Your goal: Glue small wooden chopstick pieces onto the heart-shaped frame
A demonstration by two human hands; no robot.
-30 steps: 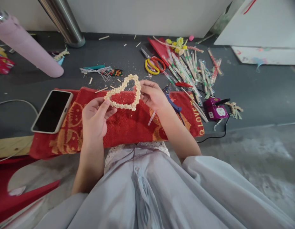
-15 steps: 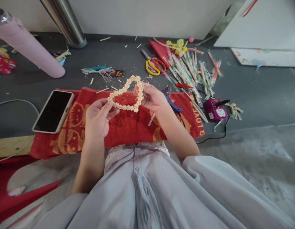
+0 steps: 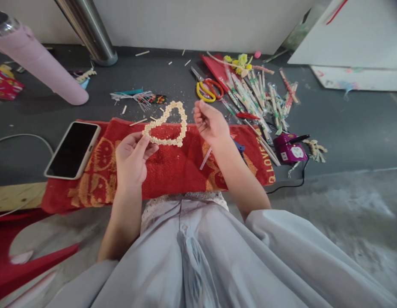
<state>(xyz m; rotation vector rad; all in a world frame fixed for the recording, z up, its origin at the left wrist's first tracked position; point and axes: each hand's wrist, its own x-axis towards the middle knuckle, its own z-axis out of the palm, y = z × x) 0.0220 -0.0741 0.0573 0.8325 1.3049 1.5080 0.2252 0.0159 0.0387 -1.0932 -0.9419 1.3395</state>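
Observation:
A heart-shaped ring of small cream beads [image 3: 168, 140] hangs just above a red towel [image 3: 173, 171] spread in front of me. My left hand [image 3: 131, 160] pinches the ring's left tip between thumb and fingers. My right hand [image 3: 210, 123] hovers a little to the right of the heart, not touching it. Its fingers are curled with the tips pressed together, and I cannot make out whether anything is in them. My grey sleeves fill the bottom of the view.
A phone [image 3: 72, 149] lies on the towel's left end. Yellow-and-red scissors [image 3: 206, 87], a heap of wrapped sticks [image 3: 253, 94] and a purple corded tool [image 3: 288, 149] lie to the right. A pink cylinder [image 3: 41, 64] and a metal post [image 3: 89, 30] stand at the back left.
My right hand has let go of the heart's right side and moved slightly right and up. The heart now hangs from my left hand alone, tilted a little lower.

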